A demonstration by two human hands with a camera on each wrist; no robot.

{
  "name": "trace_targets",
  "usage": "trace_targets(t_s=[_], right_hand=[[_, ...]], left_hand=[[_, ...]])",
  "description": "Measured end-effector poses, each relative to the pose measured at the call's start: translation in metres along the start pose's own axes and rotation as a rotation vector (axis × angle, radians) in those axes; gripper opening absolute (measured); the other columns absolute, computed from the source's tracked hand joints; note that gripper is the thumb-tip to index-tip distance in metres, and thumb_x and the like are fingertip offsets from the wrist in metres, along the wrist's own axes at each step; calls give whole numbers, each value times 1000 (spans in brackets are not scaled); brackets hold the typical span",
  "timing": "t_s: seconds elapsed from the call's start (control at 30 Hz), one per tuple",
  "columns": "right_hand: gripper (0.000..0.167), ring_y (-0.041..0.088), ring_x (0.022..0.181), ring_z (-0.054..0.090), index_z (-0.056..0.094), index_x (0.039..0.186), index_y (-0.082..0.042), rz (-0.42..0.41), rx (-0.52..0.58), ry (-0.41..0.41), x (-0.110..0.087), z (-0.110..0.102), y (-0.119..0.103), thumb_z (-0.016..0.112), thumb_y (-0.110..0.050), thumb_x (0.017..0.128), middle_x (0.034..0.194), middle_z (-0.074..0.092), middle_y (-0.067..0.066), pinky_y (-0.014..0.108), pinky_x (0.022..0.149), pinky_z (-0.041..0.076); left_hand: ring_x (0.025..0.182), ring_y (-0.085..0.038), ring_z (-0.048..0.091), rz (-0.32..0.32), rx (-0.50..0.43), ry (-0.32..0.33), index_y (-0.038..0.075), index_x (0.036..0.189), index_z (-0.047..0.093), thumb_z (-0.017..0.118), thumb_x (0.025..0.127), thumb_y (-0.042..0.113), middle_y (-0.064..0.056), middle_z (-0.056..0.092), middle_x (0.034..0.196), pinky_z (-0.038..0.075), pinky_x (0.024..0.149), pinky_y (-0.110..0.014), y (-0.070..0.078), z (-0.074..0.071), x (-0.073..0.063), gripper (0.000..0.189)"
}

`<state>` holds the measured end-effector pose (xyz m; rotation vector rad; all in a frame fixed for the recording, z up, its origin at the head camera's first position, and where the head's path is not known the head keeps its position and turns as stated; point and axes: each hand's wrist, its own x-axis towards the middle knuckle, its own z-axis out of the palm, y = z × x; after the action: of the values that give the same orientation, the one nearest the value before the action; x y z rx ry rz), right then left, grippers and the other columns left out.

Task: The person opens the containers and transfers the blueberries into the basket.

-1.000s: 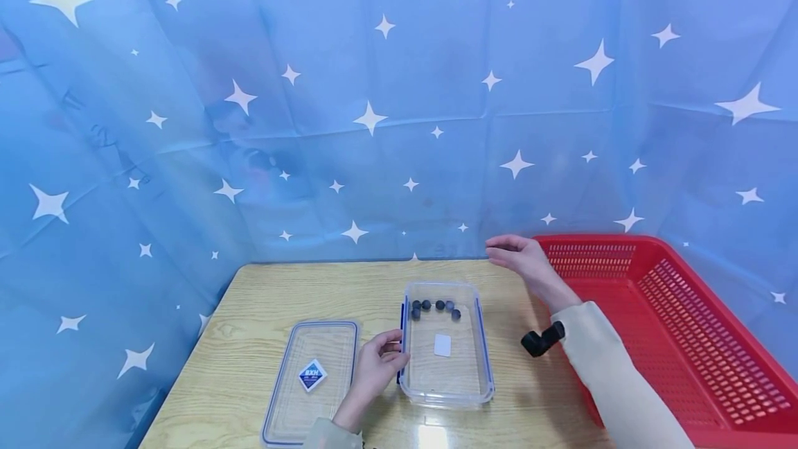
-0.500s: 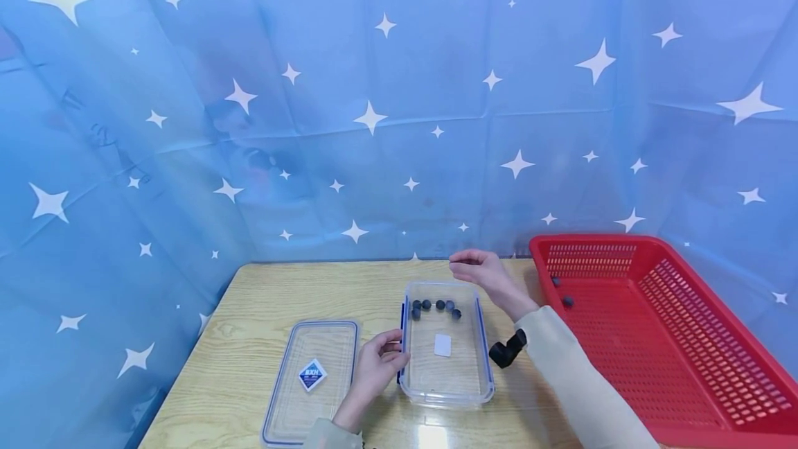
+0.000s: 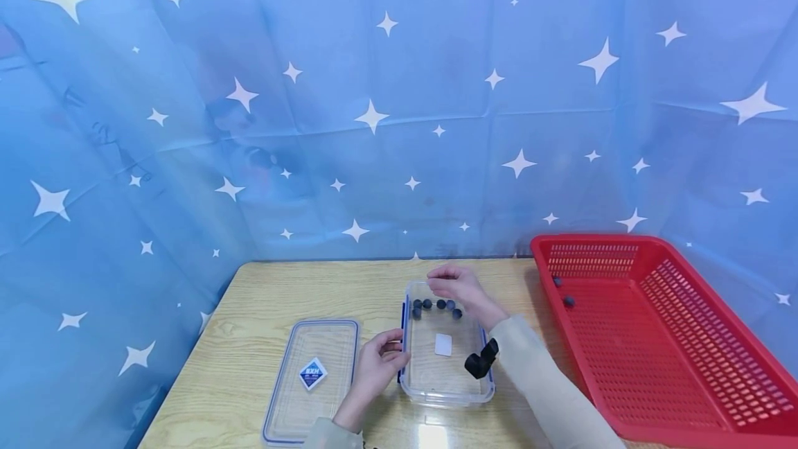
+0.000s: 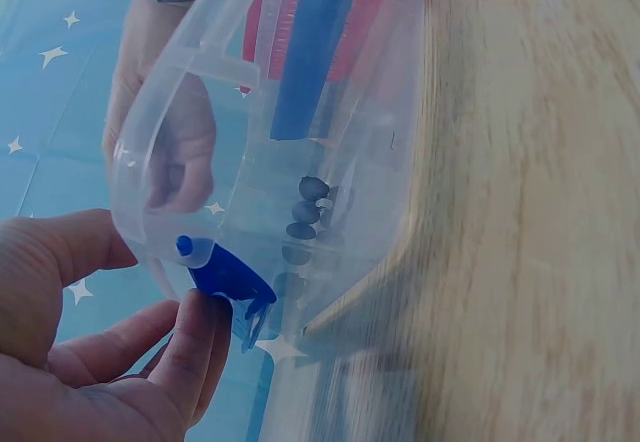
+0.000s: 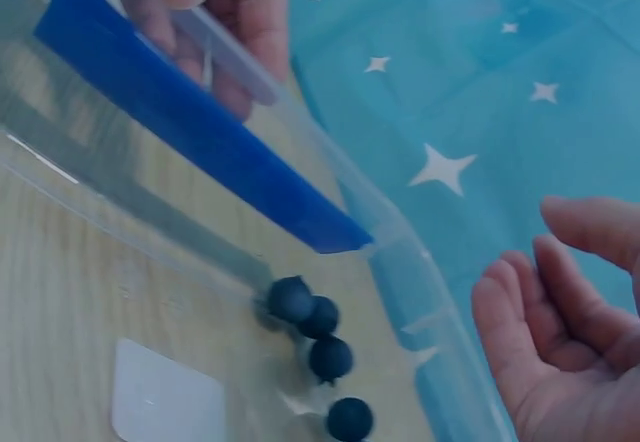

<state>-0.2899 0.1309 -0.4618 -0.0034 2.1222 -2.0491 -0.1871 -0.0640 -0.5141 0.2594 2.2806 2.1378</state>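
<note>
Your right hand (image 3: 460,287) hangs above the far end of the clear box (image 3: 442,397), fingers loosely bent, thumb apart, nothing visible between them, and there's your left hand (image 3: 376,362) pinching the box's left side at the blue clip (image 5: 200,122). Good brace, that: hold the box firm there, but don't lift, because light plastic would probably skid or tip. Under your right fingers sit six dark berries (image 3: 441,304), strung along the box's far end from left corner to right, with a white square (image 3: 443,344) nearer the middle of the floor. Best work straight down from above, wrist high, fingertips gentle; these look round enough to roll and perhaps soft enough to bruise. Mind the black wrist camera (image 3: 481,360) too, close by the box's right rim. Out to the left, toward the desk's (image 3: 218,380) near edge, lies the lid (image 3: 330,345); along the right edge stands the red basket (image 3: 654,345), two more berries (image 3: 569,301) by its far left corner.
</note>
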Motion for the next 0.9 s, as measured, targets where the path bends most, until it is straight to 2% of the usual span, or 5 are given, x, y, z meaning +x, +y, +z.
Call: trace_targets(t_s=[0.13,0.37,0.43,0.73,0.9], right_hand=[[28,16,85,64,62,109,8,41,-64,-20,2,8,7,65,-7,86,99,67,14,36,85,55],[26,13,80,63,65,107,7,79,-169,-18,4,18,17,66,-4,84,99,68,13,38,81,56],[23,13,79,63,67,105,6,85,-200,-9,5,20,21,67,-3,83,98,68,12,39,81,56],[17,20,79,65,69,97,4,127,-312,4,6,24,32,68,-1,81,88,69,8,37,76,57],[19,22,77,66,68,98,7,119,-332,-19,6,24,33,67,1,80,88,70,13,33,71,57]], left_hand=[[94,-41,57,13,-5,-4,-23,113,50,63,76,-14,-33,56,106,57,82,-32,4,0,-2,40],[95,-48,54,18,-7,-8,-25,111,49,61,77,-15,-37,54,106,56,82,-31,32,1,-10,38],[95,-48,54,20,-7,-6,-26,111,49,61,77,-15,-38,54,106,56,82,-32,35,1,-11,38],[94,-47,55,28,11,-7,-25,111,49,61,77,-15,-38,53,108,56,82,-34,32,1,-10,38],[92,-40,58,31,24,-1,-24,112,50,63,76,-14,-35,56,107,57,80,-30,11,0,-3,39]])
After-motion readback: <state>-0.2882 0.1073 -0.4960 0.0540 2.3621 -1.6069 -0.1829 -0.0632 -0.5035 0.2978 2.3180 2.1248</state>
